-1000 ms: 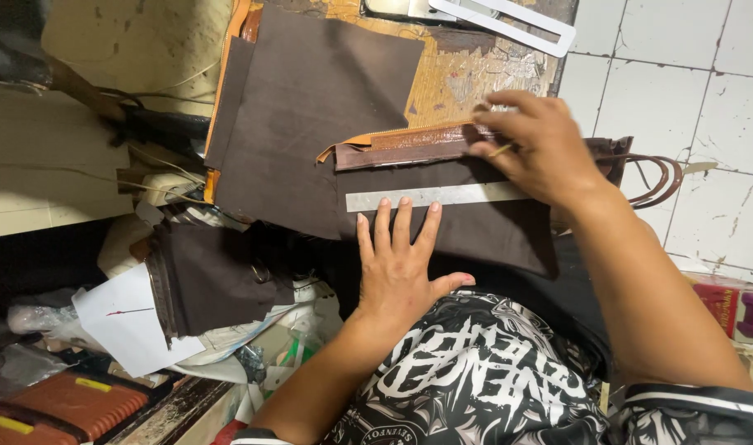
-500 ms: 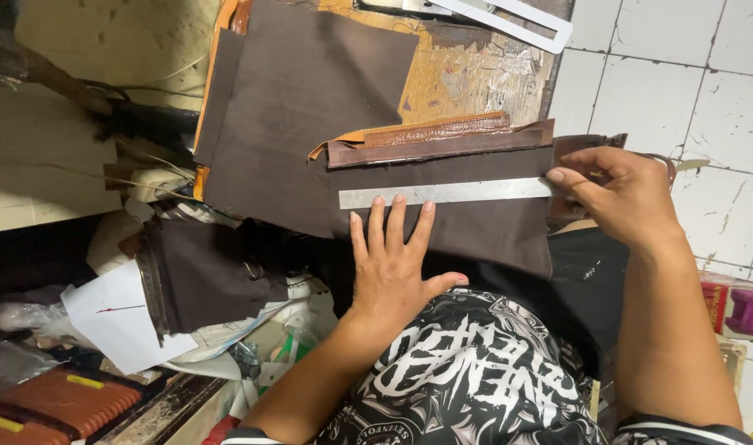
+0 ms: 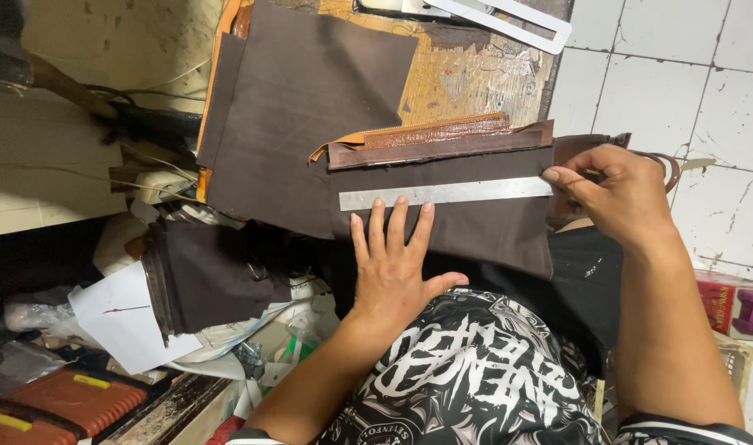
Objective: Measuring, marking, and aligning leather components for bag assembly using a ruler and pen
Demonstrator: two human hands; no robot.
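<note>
While flat on dark brown fabric sheet (image 3: 475, 227) | long steel ruler (image 3: 445, 192) aligned | left hand (image 3: 399, 268) spread, pressing | right hand (image 3: 619, 194) pinching ruler end | no marked line visible yet

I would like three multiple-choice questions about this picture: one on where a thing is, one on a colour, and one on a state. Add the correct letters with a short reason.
1. Where does the metal ruler lie?
A. on the brown fabric
B. on the tiled floor
C. on the white paper

2. What colour is the fabric under the ruler?
A. white
B. dark brown
C. red

3. How is the left hand placed?
A. closed in a fist
B. lifted in the air
C. flat, fingers spread, on the fabric

Answers:
1 A, the ruler rests across the fabric, and the right hand touches its end.
2 B, the cloth is plainly dark brown.
3 C, the palm presses down just below the ruler.
</note>
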